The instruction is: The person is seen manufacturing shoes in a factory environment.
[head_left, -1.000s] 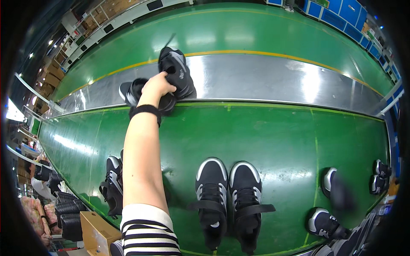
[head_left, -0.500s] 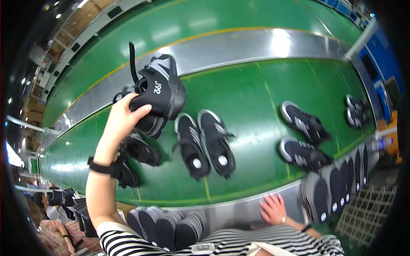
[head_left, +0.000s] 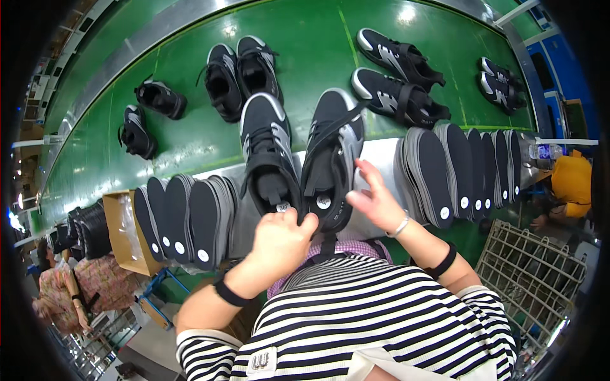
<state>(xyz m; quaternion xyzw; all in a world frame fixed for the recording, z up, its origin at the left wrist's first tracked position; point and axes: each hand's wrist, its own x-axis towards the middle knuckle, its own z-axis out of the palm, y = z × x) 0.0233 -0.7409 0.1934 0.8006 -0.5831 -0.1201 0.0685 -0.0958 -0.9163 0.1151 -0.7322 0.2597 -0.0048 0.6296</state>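
A pair of black and grey sneakers is on the metal ledge in front of me, toes pointing away: a left sneaker (head_left: 262, 130) and a right sneaker (head_left: 333, 149). Each has a white round label inside its heel. My left hand (head_left: 281, 238) is closed at the left sneaker's heel, its thumb toward the right sneaker's heel. The far side of its grip is hidden. Beside the right sneaker's outer side, my right hand (head_left: 379, 202) is open with fingers apart. A loose dark strap (head_left: 340, 127) lies across the right sneaker.
Stacks of dark insoles line the ledge, left (head_left: 213, 216) and right (head_left: 416, 181). More sneaker pairs (head_left: 222, 79) stand on the green belt (head_left: 305, 38). A cardboard box (head_left: 130, 232) sits left, a wire rack (head_left: 530, 273) right. Another person (head_left: 82, 279) is at far left.
My left hand has brought sneakers from above the belt back to the ledge near my body. My right hand has lifted off the ledge to beside the right sneaker. The view has shifted.
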